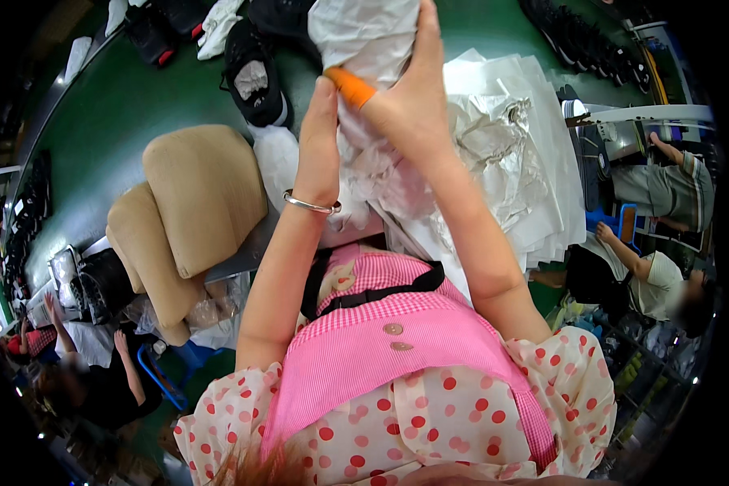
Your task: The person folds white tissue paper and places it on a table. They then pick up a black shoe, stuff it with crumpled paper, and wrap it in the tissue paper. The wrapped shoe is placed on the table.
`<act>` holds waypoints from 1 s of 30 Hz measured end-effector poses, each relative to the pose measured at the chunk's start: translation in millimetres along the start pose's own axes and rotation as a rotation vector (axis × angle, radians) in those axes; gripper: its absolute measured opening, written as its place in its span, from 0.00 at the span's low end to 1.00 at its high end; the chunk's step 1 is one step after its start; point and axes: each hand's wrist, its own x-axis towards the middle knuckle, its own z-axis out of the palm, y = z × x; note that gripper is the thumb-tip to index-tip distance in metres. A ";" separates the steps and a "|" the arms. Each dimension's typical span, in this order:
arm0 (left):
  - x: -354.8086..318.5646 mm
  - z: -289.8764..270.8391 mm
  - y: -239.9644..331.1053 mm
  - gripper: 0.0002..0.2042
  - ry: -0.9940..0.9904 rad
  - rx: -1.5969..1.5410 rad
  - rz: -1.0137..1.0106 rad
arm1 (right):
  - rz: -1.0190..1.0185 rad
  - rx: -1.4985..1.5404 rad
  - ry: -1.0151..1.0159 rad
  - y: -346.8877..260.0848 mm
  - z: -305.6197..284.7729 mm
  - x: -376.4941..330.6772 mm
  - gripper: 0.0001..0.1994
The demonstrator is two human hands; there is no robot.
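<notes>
Crumpled white tissue paper (pixel 364 36) is bunched between my two hands at the top of the view. My left hand (pixel 322 142), below a silver bangle, presses its thumb toward the paper's lower left side; its other fingers are mostly hidden. Wrapped round the right side of the bundle is my right hand (pixel 413 101), with an orange finger cot (pixel 350 86) on its thumb. Just left of the bundle lies a black sneaker (pixel 255 77) with paper stuffed in its opening. Under my right forearm spreads a stack of white paper sheets (pixel 554 178), topped by creased ones.
Two tan padded pieces (pixel 202 190) sit by the green table's (pixel 97 121) near left edge. More black shoes (pixel 579 36) line the far right. People sit at the left (pixel 105 377) and right (pixel 664 283), beyond the table's edges.
</notes>
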 end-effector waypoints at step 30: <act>-15.2 -30.2 13.9 0.41 0.099 -0.511 -0.148 | 0.644 1.109 -0.556 28.6 -6.8 -42.6 0.19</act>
